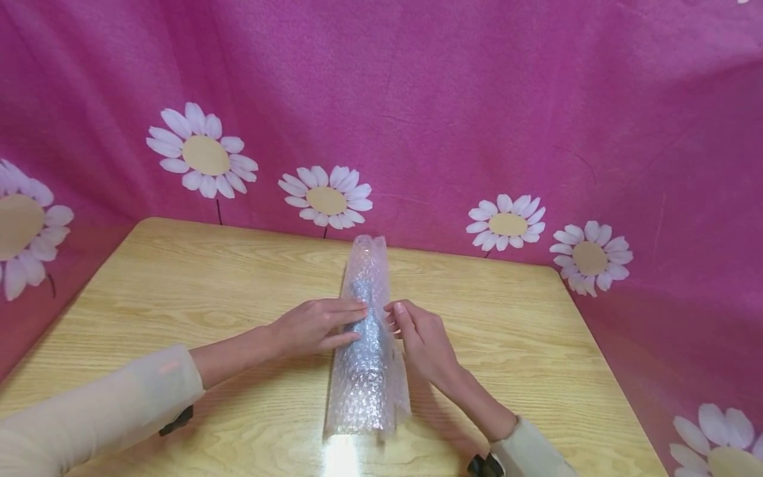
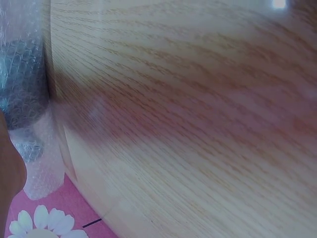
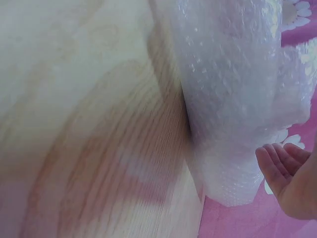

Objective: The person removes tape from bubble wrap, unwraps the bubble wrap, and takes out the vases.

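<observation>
A long roll of clear bubble wrap [image 1: 363, 397] lies on the table, pointing away from me. Through its layers shows a dark, bottle-shaped thing [image 2: 22, 84], wide in the body and narrower toward the far end; its exact kind is blurred by the bubbles. My left hand [image 1: 318, 324] rests on top of the roll from the left, fingers fairly straight. On the other side, my right hand [image 1: 424, 336] is at the roll's right edge with its fingers loosely bent. In the right wrist view the right fingers [image 3: 277, 161] pinch nothing. A loose flap [image 1: 401, 391] sticks out on the near right.
The wooden table [image 1: 238, 265] has rounded far corners. Behind it hangs a magenta cloth [image 1: 417, 99] printed with white daisies, which also runs along both sides. The roll's far end reaches the table's back edge.
</observation>
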Action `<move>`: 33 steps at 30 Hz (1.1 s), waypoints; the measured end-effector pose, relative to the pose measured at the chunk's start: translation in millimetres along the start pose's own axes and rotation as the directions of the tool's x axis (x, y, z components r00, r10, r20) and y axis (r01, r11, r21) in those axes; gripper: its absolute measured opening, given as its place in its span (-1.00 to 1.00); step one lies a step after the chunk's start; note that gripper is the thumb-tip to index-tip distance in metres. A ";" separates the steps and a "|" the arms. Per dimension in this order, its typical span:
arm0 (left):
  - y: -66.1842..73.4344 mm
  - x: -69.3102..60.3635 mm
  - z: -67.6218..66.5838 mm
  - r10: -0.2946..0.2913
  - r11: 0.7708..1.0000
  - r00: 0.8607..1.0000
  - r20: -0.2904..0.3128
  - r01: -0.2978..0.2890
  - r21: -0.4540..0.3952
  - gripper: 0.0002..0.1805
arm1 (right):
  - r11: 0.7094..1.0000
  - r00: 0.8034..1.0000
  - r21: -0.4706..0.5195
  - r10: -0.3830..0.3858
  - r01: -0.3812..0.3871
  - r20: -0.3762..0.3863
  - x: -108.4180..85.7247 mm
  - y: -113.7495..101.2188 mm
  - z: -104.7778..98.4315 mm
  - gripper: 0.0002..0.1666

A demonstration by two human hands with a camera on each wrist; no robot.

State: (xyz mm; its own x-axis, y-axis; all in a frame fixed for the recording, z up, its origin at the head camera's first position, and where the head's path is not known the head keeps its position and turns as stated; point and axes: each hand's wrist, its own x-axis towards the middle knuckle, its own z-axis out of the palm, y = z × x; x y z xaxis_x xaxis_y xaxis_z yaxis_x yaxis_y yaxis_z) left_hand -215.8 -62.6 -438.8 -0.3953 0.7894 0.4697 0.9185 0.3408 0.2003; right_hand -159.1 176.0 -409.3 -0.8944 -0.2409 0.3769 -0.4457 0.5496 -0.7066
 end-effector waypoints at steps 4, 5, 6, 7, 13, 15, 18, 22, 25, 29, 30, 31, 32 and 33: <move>-0.3 -0.2 0.1 0.003 1.000 1.000 -0.003 -0.003 0.002 -0.48 | 1.000 1.000 -0.001 0.015 -0.015 -0.005 7.4 3.4 2.2 -0.59; -0.3 -0.3 0.3 0.003 1.000 1.000 -0.004 -0.003 0.001 -0.48 | 1.000 1.000 -0.012 0.015 -0.016 -0.006 9.2 4.5 2.7 -0.61; -0.4 -0.3 0.4 0.002 1.000 1.000 -0.005 -0.002 -0.001 -0.48 | 1.000 1.000 -0.026 0.016 -0.016 -0.006 11.0 5.7 3.2 -0.63; -0.3 -0.4 0.5 0.001 1.000 1.000 -0.005 -0.001 -0.001 -0.48 | 0.999 1.000 -0.040 0.018 -0.018 -0.009 12.9 6.6 3.7 -0.66; -0.2 0.4 0.8 0.003 1.000 1.000 -0.002 -0.003 0.002 -0.48 | 0.997 0.999 -0.072 0.037 -0.038 -0.022 24.2 10.1 8.2 -0.70; 0.1 0.6 0.6 0.004 1.000 1.000 0.002 -0.004 0.003 -0.48 | 0.995 0.999 -0.083 0.044 -0.047 -0.030 27.8 10.6 9.8 -0.66; 0.6 0.7 0.2 0.006 1.000 1.000 0.004 -0.006 0.003 -0.49 | 0.992 0.998 -0.112 0.047 -0.051 -0.040 32.8 10.7 11.5 -0.59; 0.5 0.5 0.4 0.013 1.000 1.000 -0.009 -0.013 0.000 -0.50 | 0.989 0.999 -0.137 0.044 -0.048 -0.031 39.4 10.9 13.8 -0.51; 0.3 0.7 0.8 0.020 1.000 1.000 -0.016 -0.020 -0.004 -0.50 | 0.988 0.999 -0.150 0.041 -0.044 -0.022 43.5 11.4 15.1 -0.47; -0.1 0.9 1.2 0.023 1.000 1.000 -0.015 -0.023 -0.004 -0.50 | 0.984 0.999 -0.170 0.041 -0.044 -0.021 48.7 14.5 17.5 -0.45; -0.3 0.9 1.3 0.023 1.000 1.000 -0.015 -0.023 -0.004 -0.50 | 0.984 0.999 -0.174 0.040 -0.044 -0.023 49.9 15.5 18.2 -0.44; -0.4 0.9 1.4 0.024 1.000 1.000 -0.015 -0.024 -0.004 -0.50 | 0.983 0.999 -0.179 0.041 -0.045 -0.025 51.1 16.3 18.9 -0.44; -0.6 0.9 1.6 0.025 1.000 1.000 -0.016 -0.025 -0.004 -0.50 | 0.982 0.999 -0.185 0.045 -0.048 -0.024 52.2 17.3 19.7 -0.44; -0.8 0.9 1.7 0.027 1.000 0.999 -0.017 -0.027 -0.003 -0.50 | 0.981 0.999 -0.187 0.046 -0.050 -0.024 53.3 17.9 20.4 -0.43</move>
State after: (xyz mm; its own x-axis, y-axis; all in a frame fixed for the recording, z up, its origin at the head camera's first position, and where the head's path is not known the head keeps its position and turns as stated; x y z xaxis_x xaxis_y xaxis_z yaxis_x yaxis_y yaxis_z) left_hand -217.0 -61.3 -440.0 -0.3704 0.7895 0.4894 0.9289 0.3179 0.1901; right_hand -215.6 156.7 -414.1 -0.9127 -0.1959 0.3585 -0.3860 0.7011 -0.5996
